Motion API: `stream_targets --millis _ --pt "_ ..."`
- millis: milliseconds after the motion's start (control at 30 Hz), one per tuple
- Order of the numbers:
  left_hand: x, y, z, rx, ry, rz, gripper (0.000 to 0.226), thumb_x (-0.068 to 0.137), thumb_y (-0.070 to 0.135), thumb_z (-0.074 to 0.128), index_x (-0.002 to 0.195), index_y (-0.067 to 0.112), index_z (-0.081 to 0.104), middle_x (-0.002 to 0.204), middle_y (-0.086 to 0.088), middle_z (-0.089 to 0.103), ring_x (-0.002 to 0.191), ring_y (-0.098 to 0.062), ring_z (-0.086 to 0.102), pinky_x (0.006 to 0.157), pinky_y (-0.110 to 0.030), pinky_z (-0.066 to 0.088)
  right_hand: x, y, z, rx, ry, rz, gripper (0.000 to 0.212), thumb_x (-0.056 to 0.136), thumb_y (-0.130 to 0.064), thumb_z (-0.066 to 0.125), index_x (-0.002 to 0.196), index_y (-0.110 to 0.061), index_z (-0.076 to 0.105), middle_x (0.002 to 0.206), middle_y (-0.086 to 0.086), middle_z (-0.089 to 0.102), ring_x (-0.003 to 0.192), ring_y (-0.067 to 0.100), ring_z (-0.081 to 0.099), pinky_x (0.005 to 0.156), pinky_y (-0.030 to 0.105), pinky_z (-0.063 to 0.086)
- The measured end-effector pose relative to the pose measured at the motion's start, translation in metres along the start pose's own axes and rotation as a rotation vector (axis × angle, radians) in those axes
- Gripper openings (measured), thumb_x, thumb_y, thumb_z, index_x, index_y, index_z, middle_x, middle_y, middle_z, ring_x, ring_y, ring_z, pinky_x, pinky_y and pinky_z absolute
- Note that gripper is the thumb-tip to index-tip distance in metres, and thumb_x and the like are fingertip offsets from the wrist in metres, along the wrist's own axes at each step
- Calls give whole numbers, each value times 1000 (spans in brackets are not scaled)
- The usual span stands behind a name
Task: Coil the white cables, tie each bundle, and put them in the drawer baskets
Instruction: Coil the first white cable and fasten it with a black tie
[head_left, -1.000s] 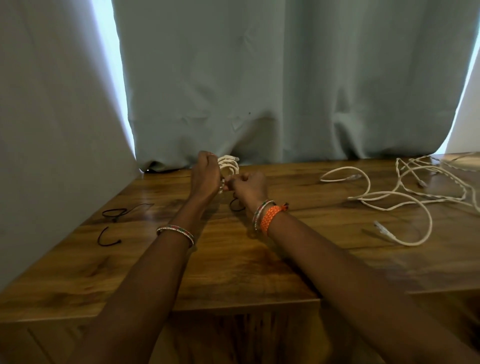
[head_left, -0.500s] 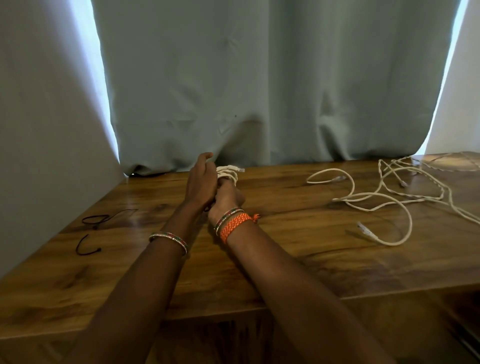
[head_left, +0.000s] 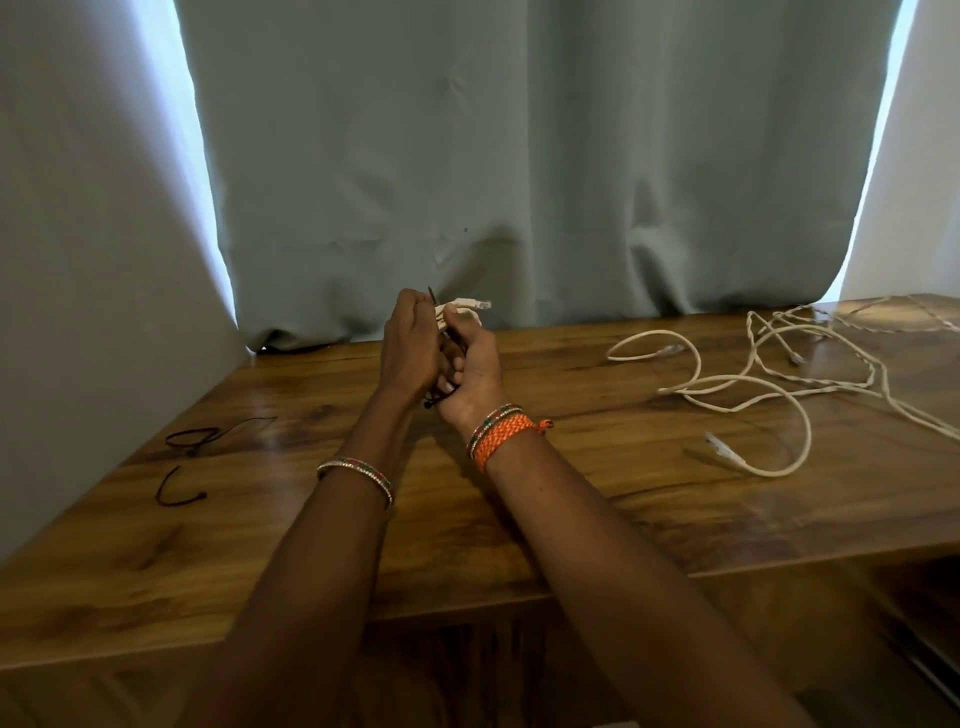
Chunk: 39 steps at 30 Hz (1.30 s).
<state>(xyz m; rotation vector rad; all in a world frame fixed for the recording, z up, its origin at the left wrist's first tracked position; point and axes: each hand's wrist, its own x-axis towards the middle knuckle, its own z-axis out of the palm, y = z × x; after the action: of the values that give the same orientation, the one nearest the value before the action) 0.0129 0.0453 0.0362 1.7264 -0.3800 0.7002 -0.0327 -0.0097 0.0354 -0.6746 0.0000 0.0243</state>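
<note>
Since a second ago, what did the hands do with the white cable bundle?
Both hands lifted the coiled white cable bundle off the table and turned it; the right hand rolled palm-up. The left hand now pinches a black tie whose end pokes up. Both kept their grip. The loose white cables and spare black ties stayed put.

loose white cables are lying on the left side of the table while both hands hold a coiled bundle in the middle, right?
Not quite. The head view shows the loose white cables lying on the right side of the table, not the left. The rest holds: the left hand and right hand hold the coiled bundle in the middle.
</note>
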Motion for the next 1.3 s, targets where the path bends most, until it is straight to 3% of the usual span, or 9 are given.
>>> stream_targets --millis 233,567,667,767,867,1000,1100,1167,1300 --pt "-1 0 -4 -106 95 88 27 97 17 42 71 21 43 60 4 48 45 -2 41 45 -21 35 2 -1 3 -86 -40 -43 32 96 -25 50 66 -14 50 30 -9 34 21 5 27 25 13 18" --pt "6 -15 -17 81 118 107 22 85 19 49 67 7 51 62 -8 52 60 -14 46 56 -32 38 -12 -2 1 -621 52 -76 31 95 -11 41 67 -18 51 52 -5 43 40 5 37 42 19 29" --pt "6 -18 -21 184 92 149 21 81 18 51 63 8 57 60 -8 57 59 -15 51 54 -32 40 -17 1 -11 -861 98 -251 25 94 -9 47 74 -16 61 59 -1 56 55 11 51 54 27 45" --pt "3 -20 -24 262 10 187 20 79 19 51 62 13 58 57 -2 57 57 -17 54 56 -29 41 -21 -2 -20 -1347 98 -422 22 93 -20 52 79 -17 69 74 1 68 79 17 62 77 37 49" --pt "2 -25 -26 359 -67 183 23 78 27 49 64 14 61 63 -7 63 64 -24 60 58 -34 44 -24 -13 -15 -1635 11 -402 19 89 -21 56 87 -9 71 83 4 67 79 18 60 73 32 46" --pt "0 -27 -28 390 -170 124 29 77 23 54 48 21 49 49 5 52 54 -14 52 55 -28 35 -35 -48 0 -1018 -48 -56 28 93 -8 37 70 -9 53 49 -1 43 37 9 41 49 23 42" --pt "-2 -21 -28 325 -180 113 41 79 7 56 42 23 47 41 6 48 40 -6 44 48 -24 33 -29 -83 0 -513 -104 138 34 92 -6 22 70 -11 48 41 -5 37 31 5 34 44 19 44" --pt "-4 -15 -24 272 -197 107 37 80 5 55 44 15 52 42 -1 51 38 -5 45 45 -17 34 -20 -96 -5 -365 -113 160 32 90 -7 25 71 -10 50 42 -3 40 32 7 37 41 17 45" --pt "-9 -17 -16 216 -305 70 25 85 9 54 64 -1 61 53 -7 57 47 -7 48 53 -25 38 -2 -91 -16 -334 -29 101 26 88 -9 36 73 -9 57 52 0 54 38 9 49 44 17 47"
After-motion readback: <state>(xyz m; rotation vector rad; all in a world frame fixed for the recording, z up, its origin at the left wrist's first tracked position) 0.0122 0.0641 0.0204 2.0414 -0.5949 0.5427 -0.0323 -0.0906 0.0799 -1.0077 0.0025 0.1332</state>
